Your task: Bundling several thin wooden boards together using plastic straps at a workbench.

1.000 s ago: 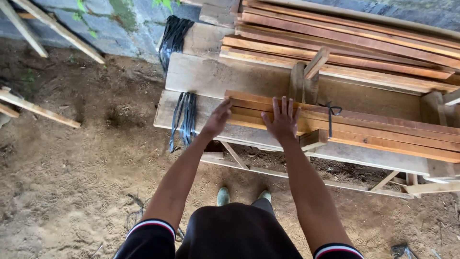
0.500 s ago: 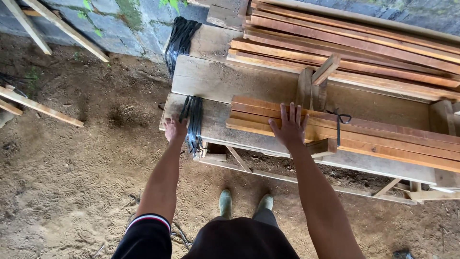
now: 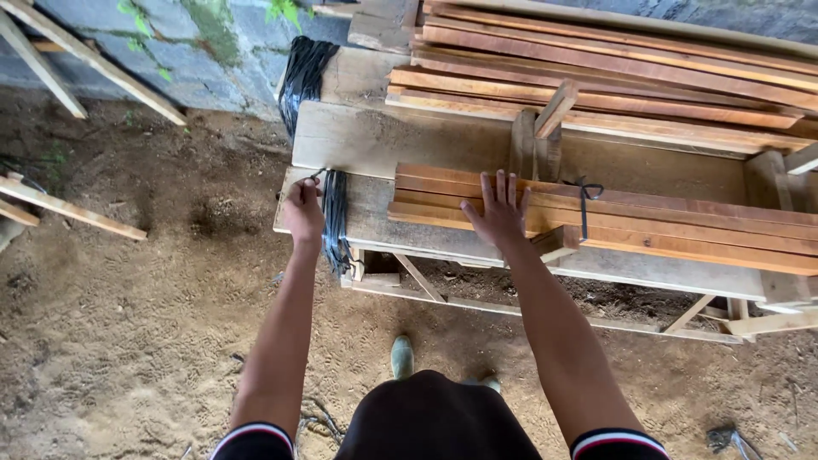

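Observation:
A bundle of reddish wooden slats (image 3: pixel 648 221) lies on a rough plank workbench (image 3: pixel 375 145), tied near its middle with a black strap (image 3: pixel 584 204). My right hand (image 3: pixel 497 209) rests flat, fingers spread, on the bundle's left end. My left hand (image 3: pixel 304 209) is at the bench's left end, fingers closed on a thin black strap beside the hanging bunch of black straps (image 3: pixel 335 217). A second bunch of black straps (image 3: pixel 305 72) hangs further back.
A larger stack of long slats (image 3: pixel 613 68) lies along the back of the bench. A short wooden block (image 3: pixel 555 109) stands tilted behind the bundle. Loose planks (image 3: pixel 72 213) lie on the dirt floor at the left. A stone wall (image 3: pixel 170 43) stands behind.
My left hand has moved left from the bundle's end to the hanging black straps and closed on one. My right hand stays on the bundle.

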